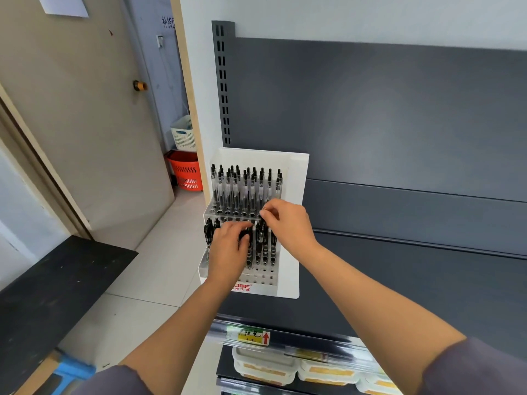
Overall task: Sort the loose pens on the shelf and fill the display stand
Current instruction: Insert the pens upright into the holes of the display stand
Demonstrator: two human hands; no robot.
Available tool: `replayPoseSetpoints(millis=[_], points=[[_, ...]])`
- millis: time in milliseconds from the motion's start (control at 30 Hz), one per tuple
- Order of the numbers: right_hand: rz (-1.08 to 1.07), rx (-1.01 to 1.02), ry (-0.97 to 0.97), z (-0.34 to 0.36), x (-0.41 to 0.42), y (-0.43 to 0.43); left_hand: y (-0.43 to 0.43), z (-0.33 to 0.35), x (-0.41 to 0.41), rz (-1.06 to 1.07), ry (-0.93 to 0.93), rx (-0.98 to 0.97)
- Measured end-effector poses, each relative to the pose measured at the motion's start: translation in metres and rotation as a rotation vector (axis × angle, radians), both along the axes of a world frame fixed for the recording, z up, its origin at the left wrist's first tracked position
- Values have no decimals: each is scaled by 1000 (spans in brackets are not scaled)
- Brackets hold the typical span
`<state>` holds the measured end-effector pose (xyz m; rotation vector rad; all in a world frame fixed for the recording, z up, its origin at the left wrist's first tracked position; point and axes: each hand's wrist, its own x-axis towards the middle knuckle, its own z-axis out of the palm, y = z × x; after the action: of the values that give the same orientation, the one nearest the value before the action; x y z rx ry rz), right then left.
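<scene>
A white and clear display stand (296,178) stands at the left end of the dark grey shelf (413,280). Several clear pens with black caps (245,189) fill its back rows. Several black pens (263,243) stand in the lower middle rows, and the front holes are bare. My left hand (228,249) lies over the left black pens, fingers curled round a black pen. My right hand (288,220) pinches the top of a black pen at the right of that row.
A red basket (186,173) and a white basket (184,132) sit on the floor past the shelf's left end. A price label (248,334) is on the shelf's front rail. White boxes (265,366) lie on the shelf below. A black counter (51,295) is at left.
</scene>
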<state>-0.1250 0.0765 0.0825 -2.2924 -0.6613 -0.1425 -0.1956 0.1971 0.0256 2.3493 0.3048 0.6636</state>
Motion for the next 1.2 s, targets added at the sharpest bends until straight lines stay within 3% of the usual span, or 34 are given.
replayPoseSetpoints(millis=[167, 233, 400, 700, 833, 967, 1200], points=[[45, -118, 36, -20, -2, 4, 5, -3, -5, -1, 61, 267], [25, -187, -31, -25, -1, 4, 6, -5, -6, -9, 76, 320], [35, -371, -339, -35, 4, 10, 9, -4, -5, -25, 67, 322], [71, -271, -306, -35, 3, -7, -8, 6, -1, 0, -51, 258], [37, -328, -316, -33, 11, -71, -61, 16, 19, -131, -117, 334], [-31, -342, -164, -35, 22, -172, -145, 17, 49, -323, -83, 341], [-283, -399, -57, -42, 22, -408, -361, -8, 90, -586, 16, 311]])
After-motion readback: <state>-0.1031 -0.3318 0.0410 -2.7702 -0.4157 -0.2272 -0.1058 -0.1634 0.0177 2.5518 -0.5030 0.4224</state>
